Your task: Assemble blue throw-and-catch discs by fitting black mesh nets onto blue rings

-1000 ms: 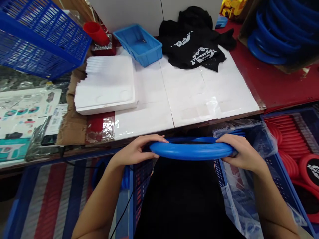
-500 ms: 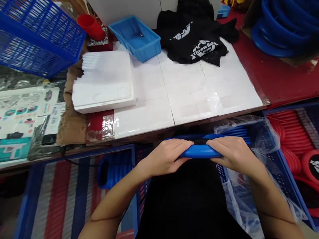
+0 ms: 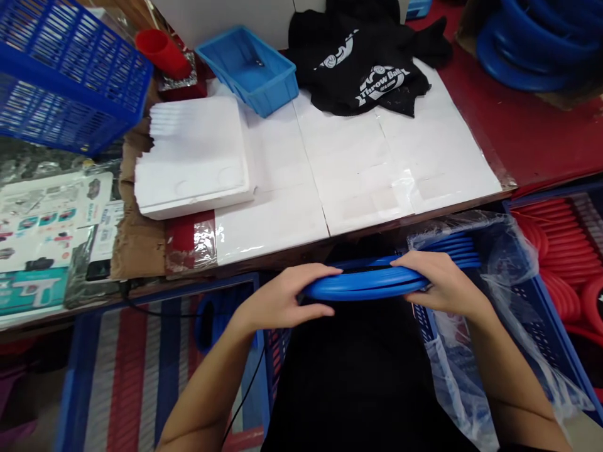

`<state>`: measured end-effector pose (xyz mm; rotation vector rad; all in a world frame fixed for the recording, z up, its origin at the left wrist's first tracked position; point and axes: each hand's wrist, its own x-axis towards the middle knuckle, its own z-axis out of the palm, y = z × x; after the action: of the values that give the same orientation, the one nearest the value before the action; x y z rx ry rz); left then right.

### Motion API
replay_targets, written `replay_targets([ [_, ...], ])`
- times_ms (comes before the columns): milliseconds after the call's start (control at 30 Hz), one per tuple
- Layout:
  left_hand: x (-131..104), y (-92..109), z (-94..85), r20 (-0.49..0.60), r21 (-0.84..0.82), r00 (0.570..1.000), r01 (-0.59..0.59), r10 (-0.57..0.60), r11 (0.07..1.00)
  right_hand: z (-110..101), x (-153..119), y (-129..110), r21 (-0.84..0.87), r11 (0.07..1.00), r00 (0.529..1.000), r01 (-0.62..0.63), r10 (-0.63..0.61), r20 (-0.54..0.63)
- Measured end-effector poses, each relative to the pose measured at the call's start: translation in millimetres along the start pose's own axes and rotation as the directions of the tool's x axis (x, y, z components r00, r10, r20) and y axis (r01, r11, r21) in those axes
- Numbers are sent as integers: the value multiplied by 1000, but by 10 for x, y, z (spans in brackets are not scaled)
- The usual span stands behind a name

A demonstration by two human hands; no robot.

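Note:
A blue ring (image 3: 362, 285) with a dark middle is held level in front of my black clothing, below the table edge. A dark line runs lengthwise along its near rim, as if it were parted or in two layers. My left hand (image 3: 285, 295) has its fingers over the left end and its thumb below, with the ring between them. At the right end, my right hand (image 3: 440, 282) grips the ring, fingertips on top. Part of the far rim is hidden behind the hands.
A black printed cloth (image 3: 358, 63), a light-blue tray (image 3: 277, 94) and a white foam block (image 3: 193, 157) lie on the table. At right, a plastic-lined crate (image 3: 541, 314) holds blue rings (image 3: 452, 245); red rings (image 3: 556, 232) fill another. Left stands a striped-bottom crate (image 3: 78, 376).
My left hand has shifted left and its thumb has spread away from its fingers. The ring has turned slightly, and a dark line now shows along its near rim.

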<state>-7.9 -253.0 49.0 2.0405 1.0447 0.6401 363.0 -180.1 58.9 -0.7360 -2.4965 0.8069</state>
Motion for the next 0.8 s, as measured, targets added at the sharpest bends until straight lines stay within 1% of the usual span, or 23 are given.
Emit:
replay_targets([
  [67,160,163,159,14,95,997,-77,76,992,83,46,-83,-69,997,999,27,-24,44],
  [100,226,223,224,13,141,993,-114,114,983,104,57,-121,-99,994,998,43,-39,48],
  [133,277,265,272,9,183,990,-139,140,973,111,59,-153,-123,991,998,56,-51,46],
  [200,322,291,315,-7,234,983,-176,183,956,85,41,-189,-144,987,998,65,-61,36],
  [267,303,252,292,-24,216,973,-219,230,952,24,2,-186,-125,991,998,57,-53,30],
  [367,210,132,186,-99,93,952,-279,288,956,-76,-83,-142,-52,998,1000,23,-22,21],
  [433,146,66,106,-146,25,947,-285,285,958,-114,-145,-124,3,1000,1000,-4,4,-5],
  [467,121,48,71,-149,11,950,-276,275,961,-119,-172,-124,20,1000,1000,-14,15,-21],
  [567,79,57,4,-117,43,966,-227,231,973,-92,-222,-154,23,999,997,-39,40,-60],
  [667,59,109,-19,-109,90,971,-203,212,975,-54,-230,-189,17,999,996,-48,49,-79],
  [800,21,159,-9,-61,114,979,-187,195,976,-51,-211,-257,20,999,998,-30,31,-55],
])
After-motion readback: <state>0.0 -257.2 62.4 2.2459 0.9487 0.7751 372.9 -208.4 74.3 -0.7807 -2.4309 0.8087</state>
